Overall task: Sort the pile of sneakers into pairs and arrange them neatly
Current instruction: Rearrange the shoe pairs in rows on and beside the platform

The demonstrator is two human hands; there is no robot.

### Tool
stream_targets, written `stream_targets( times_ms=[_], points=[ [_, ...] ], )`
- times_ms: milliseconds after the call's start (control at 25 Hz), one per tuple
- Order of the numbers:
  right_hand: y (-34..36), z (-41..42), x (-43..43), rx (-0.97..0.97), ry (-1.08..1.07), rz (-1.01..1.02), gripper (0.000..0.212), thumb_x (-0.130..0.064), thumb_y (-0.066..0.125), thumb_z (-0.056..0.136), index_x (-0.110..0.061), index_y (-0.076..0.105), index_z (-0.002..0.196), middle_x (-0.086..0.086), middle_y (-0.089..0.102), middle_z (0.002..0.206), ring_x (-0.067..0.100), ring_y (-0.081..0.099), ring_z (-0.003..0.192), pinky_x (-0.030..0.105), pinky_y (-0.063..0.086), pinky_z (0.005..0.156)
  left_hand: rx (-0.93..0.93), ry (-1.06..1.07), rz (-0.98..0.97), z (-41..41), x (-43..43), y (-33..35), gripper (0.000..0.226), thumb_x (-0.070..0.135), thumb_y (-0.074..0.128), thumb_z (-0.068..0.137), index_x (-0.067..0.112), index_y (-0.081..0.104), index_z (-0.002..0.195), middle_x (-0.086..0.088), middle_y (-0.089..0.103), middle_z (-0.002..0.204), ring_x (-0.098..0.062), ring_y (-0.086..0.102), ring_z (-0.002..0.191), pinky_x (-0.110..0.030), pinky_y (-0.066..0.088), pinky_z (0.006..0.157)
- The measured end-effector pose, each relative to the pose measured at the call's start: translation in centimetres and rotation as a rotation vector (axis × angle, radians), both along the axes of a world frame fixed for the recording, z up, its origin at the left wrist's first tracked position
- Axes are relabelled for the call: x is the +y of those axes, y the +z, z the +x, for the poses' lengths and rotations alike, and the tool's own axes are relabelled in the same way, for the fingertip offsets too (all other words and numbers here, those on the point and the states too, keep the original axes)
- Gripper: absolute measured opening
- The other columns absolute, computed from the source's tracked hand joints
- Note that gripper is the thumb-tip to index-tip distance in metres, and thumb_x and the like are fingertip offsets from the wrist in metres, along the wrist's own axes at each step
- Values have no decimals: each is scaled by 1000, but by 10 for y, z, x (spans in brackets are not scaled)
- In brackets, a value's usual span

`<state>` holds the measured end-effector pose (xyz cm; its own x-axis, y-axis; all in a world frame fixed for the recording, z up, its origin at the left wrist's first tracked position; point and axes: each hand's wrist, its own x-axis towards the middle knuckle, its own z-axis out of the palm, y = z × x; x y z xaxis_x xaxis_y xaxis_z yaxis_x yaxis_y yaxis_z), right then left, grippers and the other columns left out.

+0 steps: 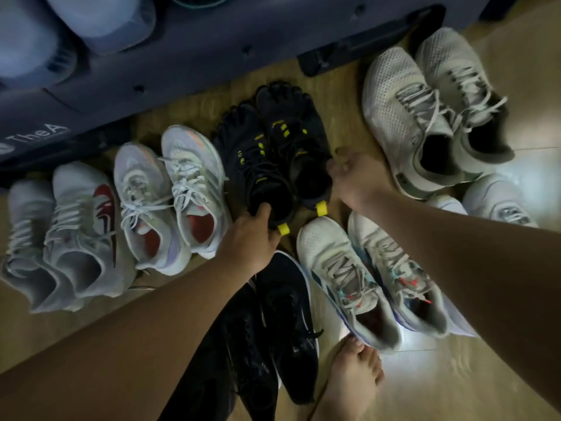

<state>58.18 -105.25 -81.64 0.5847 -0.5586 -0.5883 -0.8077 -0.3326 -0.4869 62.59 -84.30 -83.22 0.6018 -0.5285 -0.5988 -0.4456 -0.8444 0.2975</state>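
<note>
Both bare forearms reach forward and down, the left from the lower left, the right from the right side. The left hand [247, 238] grips the heel of the near black shoe [246, 159], thumb inside its opening. The right hand [353, 182] pinches the rim of the far black shoe [293, 129] with curled fingers [333, 169].

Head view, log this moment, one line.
left hand: grips left toe shoe | right hand: grips right toe shoe | both: side by side
</note>
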Motion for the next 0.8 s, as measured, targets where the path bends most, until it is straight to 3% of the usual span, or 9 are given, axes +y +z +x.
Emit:
stream_targets(
  times_ms=[120,200,240,320,400,520,600,680,800],
  points=[
    [26,-20,-52,-199,-180,-344,40,-28,50,91,-23,53,131,10,60,127,30,55,118,37,45,93,-152,-103,188,9,-10,29,62,37,60,84,23,28,135,-18,36,125,-39,51,106,-37,41,71],
    [29,-46,-103,-71,-276,-549,53,-33,53,84,-26,42,135,11,49,135,33,45,124,45,40,98,-307,-228,207,13,-22,46,65,35,65,79,22,29,132,-16,31,125,-37,48,107,-37,39,71],
    [28,-61,-124,80,-256,-563,58,-39,54,81,-23,41,135,13,47,135,36,43,124,47,40,99,-356,-281,167,12,-30,49,64,33,65,78,21,31,130,-15,31,124,-36,46,107,-38,42,74],
    [18,-84,-152,292,-169,-398,63,-53,58,78,-16,51,128,16,46,135,38,47,121,41,42,98,-309,-305,111,5,-51,48,62,36,62,80,23,31,132,-12,28,130,-37,42,110,-42,44,81],
    [13,-85,-158,333,-134,-251,56,-54,67,71,-20,62,116,13,48,134,35,52,116,34,41,97,-142,-193,123,0,-72,38,63,38,57,87,27,26,140,-7,19,143,-40,42,115,-43,43,82],
    [12,-69,-151,418,-7,-255,52,-52,73,68,-28,55,110,8,55,109,37,53,110,44,34,100,-53,-129,95,-3,-81,25,68,25,60,88,27,24,146,-5,5,152,-38,44,118,-41,46,87],
    [12,-66,-145,410,-37,-272,53,-41,72,64,-24,52,111,7,57,96,39,58,101,48,40,99,-41,-210,55,-1,-74,21,74,17,60,88,27,20,149,-4,-1,156,-34,39,127,-40,45,95],
    [9,-66,-139,260,-183,-236,49,-30,65,61,-25,53,108,12,62,98,39,60,94,46,50,89,1,-234,59,2,-67,23,78,17,58,90,30,13,152,-1,-8,159,-32,28,137,-41,43,101],
    [-1,-64,-115,169,-194,-275,33,-18,60,73,-32,47,99,13,62,105,40,57,101,37,44,79,17,-266,45,1,-59,26,80,18,57,91,33,8,153,1,-14,160,-30,25,140,-42,43,102]
  ],
)
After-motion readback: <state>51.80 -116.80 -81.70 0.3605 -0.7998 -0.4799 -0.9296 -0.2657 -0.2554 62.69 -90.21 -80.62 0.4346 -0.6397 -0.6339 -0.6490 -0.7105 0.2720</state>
